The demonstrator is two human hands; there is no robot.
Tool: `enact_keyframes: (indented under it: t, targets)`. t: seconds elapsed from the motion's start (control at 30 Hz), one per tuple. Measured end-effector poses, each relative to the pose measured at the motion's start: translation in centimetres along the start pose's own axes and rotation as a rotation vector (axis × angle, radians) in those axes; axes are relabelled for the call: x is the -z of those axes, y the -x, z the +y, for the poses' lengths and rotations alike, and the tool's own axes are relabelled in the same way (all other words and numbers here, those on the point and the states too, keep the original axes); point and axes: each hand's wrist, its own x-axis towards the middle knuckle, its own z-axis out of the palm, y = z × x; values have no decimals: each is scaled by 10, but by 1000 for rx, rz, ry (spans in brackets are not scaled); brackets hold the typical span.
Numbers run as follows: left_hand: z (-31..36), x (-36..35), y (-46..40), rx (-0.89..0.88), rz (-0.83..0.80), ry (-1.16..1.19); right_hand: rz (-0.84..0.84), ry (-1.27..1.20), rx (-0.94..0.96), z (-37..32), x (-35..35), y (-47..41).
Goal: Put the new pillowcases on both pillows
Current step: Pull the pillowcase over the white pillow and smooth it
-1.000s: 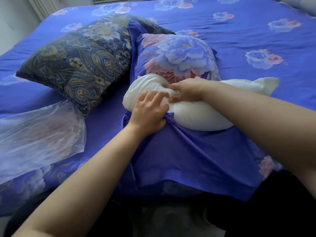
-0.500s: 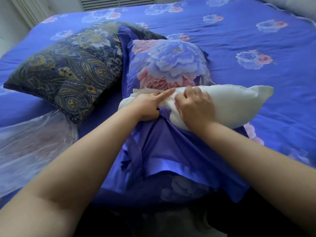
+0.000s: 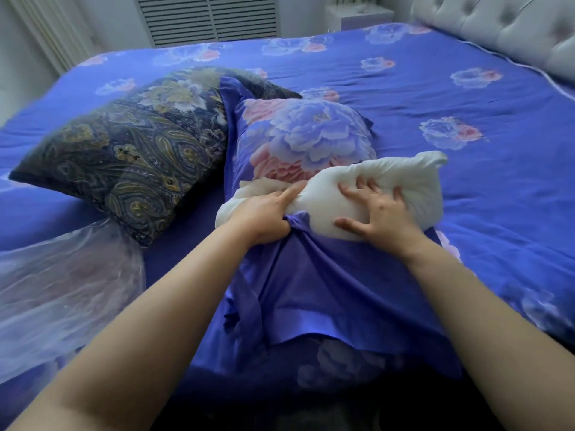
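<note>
Pillow (image 3: 382,188), white, bare, 1 of 2: lies on the bed (image 3: 451,98) in front of the person, its far end already inside the blue floral pillowcase (image 3: 305,138), its near end exposed and bunched. Pillowcase opening and flap (image 3: 326,290) spread loose toward the camera. Left hand (image 3: 264,216): fingers curled, gripping a fold of the blue flap against the pillow's near edge, index finger laid along the white fabric. Right hand (image 3: 379,213): fingers spread and pressing flat into the pillow, holding nothing. Second pillow (image 3: 124,150), in a dark paisley cover, rests to the left, touching the floral case. Clear plastic bag (image 3: 62,290) lies near the left forearm. Handling, by judgement: pillow light, soft and springy, dents under the fingers and will bulge back when released; case thin, smooth, likely slippery. Best hold: pinch the case hem at both sides of the opening, compress the pillow's corners and feed them in.
</note>
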Motion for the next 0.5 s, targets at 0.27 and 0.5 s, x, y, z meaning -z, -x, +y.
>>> enact_keyframes:
  t: [0.27,0.5]
  targets:
    - [19,-3,-14,69,208,148,-211,390,48,-13,-6,-37]
    - [22,1,-29,204,234,221,-168,448,31,-19,-9,-44]
